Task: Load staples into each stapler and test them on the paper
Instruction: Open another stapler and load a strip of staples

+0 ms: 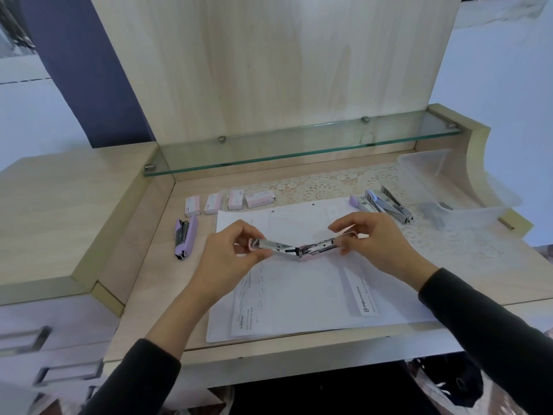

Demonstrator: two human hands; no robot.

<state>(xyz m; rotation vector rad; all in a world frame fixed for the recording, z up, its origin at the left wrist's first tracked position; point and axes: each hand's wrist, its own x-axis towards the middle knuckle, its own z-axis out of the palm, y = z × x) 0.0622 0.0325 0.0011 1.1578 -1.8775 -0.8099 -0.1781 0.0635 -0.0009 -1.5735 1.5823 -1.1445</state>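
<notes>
A pink stapler point(299, 249) is swung wide open above the paper point(305, 298), its metal channel facing up. My left hand point(230, 256) grips its left end, and my right hand point(377, 244) pinches its right end. A lilac stapler point(185, 237) lies shut on the desk left of the paper. Two more staplers point(384, 203) lie open at the back right. Several small pink staple boxes point(229, 202) stand in a row behind the paper. I cannot tell whether staples sit in the channel.
A glass shelf point(299, 148) overhangs the back of the wooden desk point(149, 265). A clear plastic tray point(460, 187) sits at the right over a lace mat point(329, 184). A raised cabinet top with drawers point(45, 339) borders the left.
</notes>
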